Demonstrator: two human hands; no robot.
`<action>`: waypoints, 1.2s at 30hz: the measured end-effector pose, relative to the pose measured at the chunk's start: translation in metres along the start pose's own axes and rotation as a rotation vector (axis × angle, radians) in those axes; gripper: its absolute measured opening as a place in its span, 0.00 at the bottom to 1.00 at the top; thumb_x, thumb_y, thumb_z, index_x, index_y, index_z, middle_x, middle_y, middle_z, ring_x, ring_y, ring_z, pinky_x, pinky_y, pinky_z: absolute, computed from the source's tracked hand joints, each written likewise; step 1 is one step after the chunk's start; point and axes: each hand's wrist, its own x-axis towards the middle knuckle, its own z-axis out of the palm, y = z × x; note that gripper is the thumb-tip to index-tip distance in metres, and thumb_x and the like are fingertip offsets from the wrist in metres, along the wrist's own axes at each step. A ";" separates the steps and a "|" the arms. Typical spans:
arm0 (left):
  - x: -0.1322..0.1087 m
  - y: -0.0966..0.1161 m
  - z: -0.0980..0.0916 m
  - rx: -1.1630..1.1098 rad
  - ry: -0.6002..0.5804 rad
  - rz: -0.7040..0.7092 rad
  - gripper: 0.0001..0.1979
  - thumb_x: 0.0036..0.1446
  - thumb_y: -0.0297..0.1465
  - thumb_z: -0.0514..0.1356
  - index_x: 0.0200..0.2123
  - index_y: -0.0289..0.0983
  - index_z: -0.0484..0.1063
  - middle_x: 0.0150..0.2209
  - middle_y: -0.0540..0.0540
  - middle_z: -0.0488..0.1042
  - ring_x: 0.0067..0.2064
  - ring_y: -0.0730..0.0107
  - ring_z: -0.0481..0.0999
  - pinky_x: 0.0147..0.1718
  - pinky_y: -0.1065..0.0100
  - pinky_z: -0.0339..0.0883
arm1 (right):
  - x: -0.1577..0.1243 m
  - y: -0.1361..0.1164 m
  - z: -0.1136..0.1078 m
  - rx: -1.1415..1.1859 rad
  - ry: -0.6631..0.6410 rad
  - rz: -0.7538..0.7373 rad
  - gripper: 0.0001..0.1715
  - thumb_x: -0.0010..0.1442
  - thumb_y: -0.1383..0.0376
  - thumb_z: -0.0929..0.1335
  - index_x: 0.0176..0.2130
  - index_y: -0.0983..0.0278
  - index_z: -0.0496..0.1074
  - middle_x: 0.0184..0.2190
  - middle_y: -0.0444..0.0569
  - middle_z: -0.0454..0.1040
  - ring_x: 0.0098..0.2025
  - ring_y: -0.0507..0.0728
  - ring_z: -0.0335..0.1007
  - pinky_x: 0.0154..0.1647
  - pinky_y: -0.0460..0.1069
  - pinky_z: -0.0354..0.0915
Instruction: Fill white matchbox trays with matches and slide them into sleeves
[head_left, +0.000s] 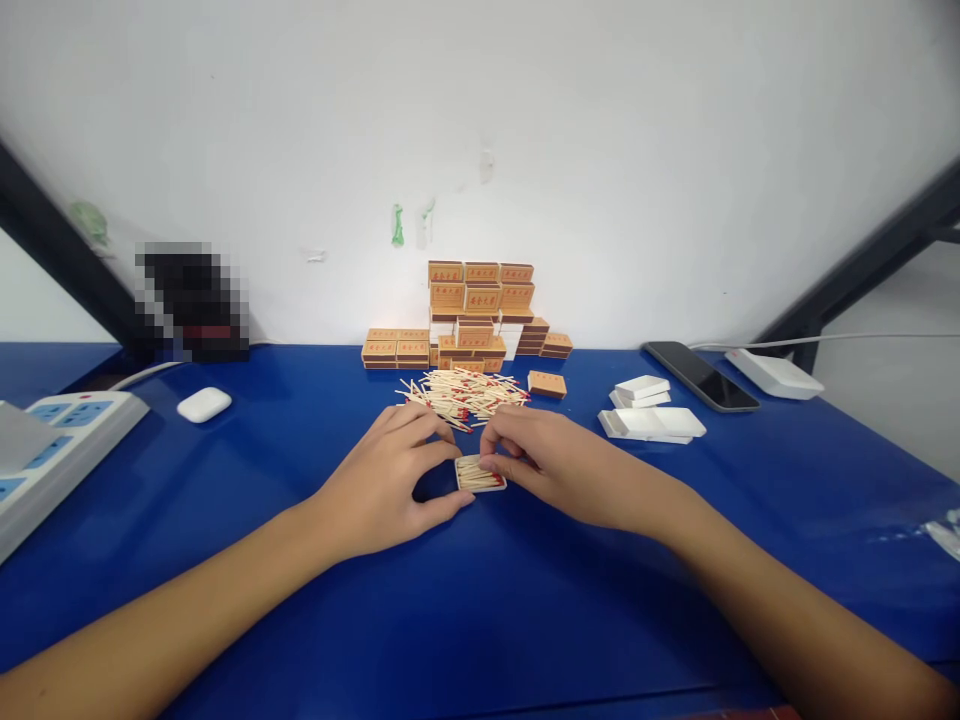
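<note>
A small white matchbox tray (pixel 481 488), partly filled with red-tipped matches (pixel 474 472), lies on the blue table before me. My left hand (pixel 397 470) grips the tray's left end, thumb at the near edge and fingers at the far side. Over the right part of the tray, my right hand (pixel 536 455) has thumb and forefinger pinched together at the matches. Its fingertips hide whatever is between them. Just beyond both hands spreads a loose heap of matches (pixel 461 395). One closed matchbox (pixel 547 384) lies to the right of that heap.
Stacked matchboxes (pixel 480 297) stand against the wall. Several white trays (pixel 651 423) lie at right, with a phone (pixel 701 376) and a white device (pixel 775 375) behind them. A power strip (pixel 97 425) and a white earbud case (pixel 204 404) are at left.
</note>
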 end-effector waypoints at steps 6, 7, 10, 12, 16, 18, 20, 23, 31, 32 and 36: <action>0.001 -0.001 0.001 0.009 0.005 -0.001 0.11 0.63 0.40 0.68 0.44 0.39 0.80 0.46 0.44 0.78 0.51 0.56 0.73 0.51 0.54 0.65 | -0.001 0.000 -0.002 -0.050 0.003 -0.043 0.11 0.73 0.66 0.65 0.37 0.62 0.71 0.37 0.47 0.75 0.38 0.55 0.68 0.38 0.50 0.59; 0.001 -0.001 0.001 0.008 0.008 0.002 0.11 0.63 0.39 0.68 0.44 0.39 0.80 0.47 0.44 0.78 0.51 0.56 0.73 0.51 0.54 0.65 | -0.001 0.002 -0.005 -0.064 0.038 -0.048 0.12 0.73 0.65 0.64 0.35 0.62 0.71 0.35 0.47 0.75 0.37 0.55 0.67 0.37 0.50 0.58; 0.000 0.000 0.000 -0.009 0.036 0.021 0.12 0.63 0.39 0.68 0.46 0.39 0.80 0.47 0.44 0.78 0.52 0.56 0.74 0.53 0.54 0.65 | -0.003 0.013 -0.020 -0.131 0.144 0.003 0.14 0.74 0.61 0.65 0.35 0.62 0.72 0.33 0.47 0.73 0.35 0.55 0.65 0.35 0.51 0.56; 0.000 0.001 0.000 -0.021 0.049 0.026 0.12 0.64 0.39 0.68 0.47 0.39 0.79 0.47 0.44 0.78 0.52 0.57 0.74 0.54 0.54 0.65 | -0.005 0.025 -0.028 -0.171 0.132 0.072 0.12 0.72 0.60 0.66 0.37 0.61 0.74 0.33 0.47 0.73 0.35 0.56 0.65 0.35 0.51 0.56; 0.001 -0.001 0.001 -0.027 0.015 0.006 0.12 0.63 0.41 0.68 0.46 0.40 0.80 0.46 0.44 0.78 0.51 0.56 0.74 0.52 0.54 0.65 | -0.008 0.046 -0.030 -0.155 -0.033 0.174 0.10 0.66 0.56 0.71 0.38 0.60 0.76 0.35 0.47 0.73 0.34 0.56 0.66 0.32 0.51 0.56; 0.001 -0.001 0.002 -0.026 0.021 0.003 0.12 0.63 0.40 0.68 0.45 0.40 0.80 0.47 0.44 0.78 0.52 0.56 0.74 0.53 0.54 0.65 | -0.008 0.051 -0.026 -0.101 -0.105 0.199 0.09 0.67 0.58 0.71 0.38 0.60 0.75 0.36 0.47 0.74 0.34 0.56 0.66 0.32 0.50 0.57; 0.001 -0.001 0.002 -0.026 0.034 0.004 0.13 0.63 0.40 0.68 0.46 0.40 0.80 0.47 0.44 0.78 0.52 0.56 0.74 0.53 0.53 0.65 | -0.007 0.050 -0.023 -0.077 -0.119 0.191 0.08 0.68 0.60 0.69 0.38 0.60 0.74 0.36 0.47 0.75 0.34 0.55 0.66 0.32 0.50 0.58; 0.001 0.000 0.002 -0.036 0.020 -0.003 0.12 0.63 0.40 0.69 0.45 0.40 0.80 0.47 0.45 0.78 0.51 0.57 0.74 0.53 0.53 0.65 | -0.006 0.037 -0.020 -0.063 -0.037 0.130 0.09 0.71 0.60 0.67 0.37 0.61 0.72 0.34 0.46 0.74 0.34 0.55 0.65 0.34 0.50 0.58; 0.000 0.000 0.002 -0.024 0.027 -0.007 0.11 0.63 0.39 0.68 0.43 0.40 0.80 0.45 0.45 0.78 0.51 0.57 0.74 0.52 0.54 0.66 | -0.001 -0.005 0.000 -0.038 -0.006 -0.015 0.07 0.70 0.68 0.68 0.36 0.62 0.71 0.35 0.45 0.74 0.35 0.53 0.66 0.36 0.49 0.58; 0.000 0.000 0.002 -0.022 0.021 -0.007 0.11 0.63 0.40 0.68 0.43 0.40 0.80 0.45 0.45 0.78 0.51 0.57 0.74 0.52 0.54 0.66 | 0.000 -0.002 0.000 -0.037 0.014 -0.013 0.08 0.70 0.67 0.67 0.36 0.62 0.71 0.34 0.45 0.74 0.34 0.53 0.66 0.35 0.49 0.58; -0.001 0.001 0.001 -0.026 0.039 0.008 0.12 0.63 0.39 0.68 0.45 0.40 0.80 0.47 0.45 0.78 0.52 0.57 0.74 0.53 0.53 0.66 | 0.004 0.029 -0.005 -0.137 0.207 0.017 0.06 0.71 0.67 0.67 0.40 0.63 0.74 0.35 0.47 0.73 0.36 0.55 0.67 0.37 0.50 0.60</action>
